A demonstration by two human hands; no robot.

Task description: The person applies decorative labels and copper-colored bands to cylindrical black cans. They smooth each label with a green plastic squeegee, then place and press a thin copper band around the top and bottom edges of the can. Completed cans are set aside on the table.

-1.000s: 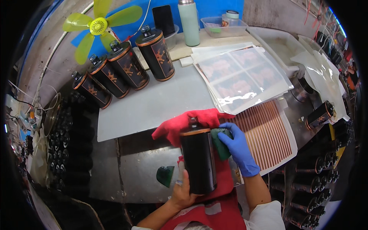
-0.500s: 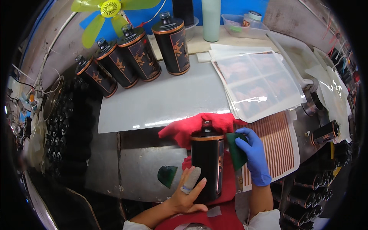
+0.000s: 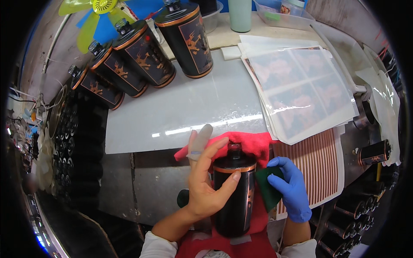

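Observation:
A black bottle [image 3: 234, 198] with copper rings stands upright in front of me, against a red cloth [image 3: 251, 144]. My left hand [image 3: 208, 182], one finger wrapped in a pale finger cot, is at the bottle's upper left. Its fingers are spread and the thumb lies over the bottle's shoulder; whether it presses on it I cannot tell. My right hand [image 3: 294, 189] wears a blue glove and pinches a dark green flat scraper [image 3: 269, 189] just right of the bottle. A second green scraper [image 3: 183, 198] lies on the metal table, partly hidden behind my left forearm.
Several similar labelled bottles [image 3: 144, 53] stand at the far left, near a yellow-green fan [image 3: 103, 5]. Clear decal sheets [image 3: 301, 94] lie at the right, over a sheet of copper strips [image 3: 309, 165]. Another bottle [image 3: 374, 153] lies farther right. Racks of dark bottles [image 3: 348, 223] flank the table.
My left hand has moved up from the bottle's lower side to its shoulder, fingers spread. The gloved hand with the scraper is slightly lower. The whole view has shifted a little.

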